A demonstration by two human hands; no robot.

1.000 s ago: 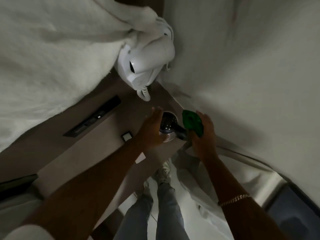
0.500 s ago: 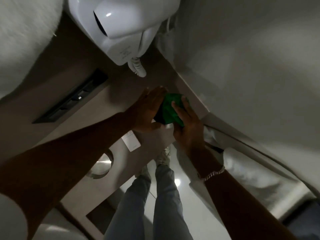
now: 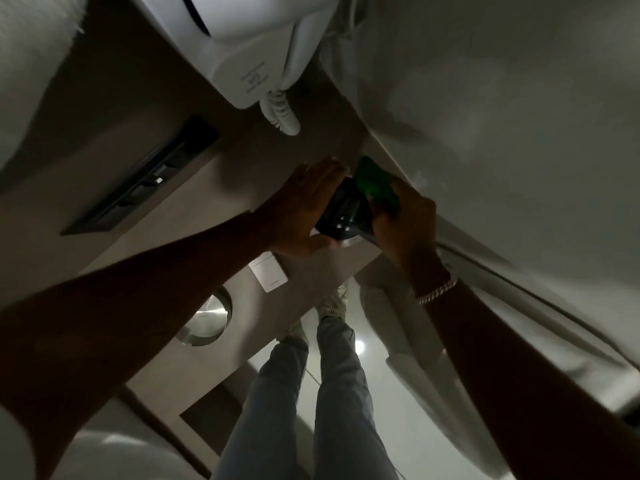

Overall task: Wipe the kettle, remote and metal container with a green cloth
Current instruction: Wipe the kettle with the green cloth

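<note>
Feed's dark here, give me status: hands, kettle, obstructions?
Left hand steadying kettle. Right hand pressing green cloth against it. Nothing obstructing.

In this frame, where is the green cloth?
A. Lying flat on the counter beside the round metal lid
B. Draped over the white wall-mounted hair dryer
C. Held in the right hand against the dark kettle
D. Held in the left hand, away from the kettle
C: the right hand presses the green cloth onto the dark kettle, while the left hand steadies the kettle's other side.
</note>
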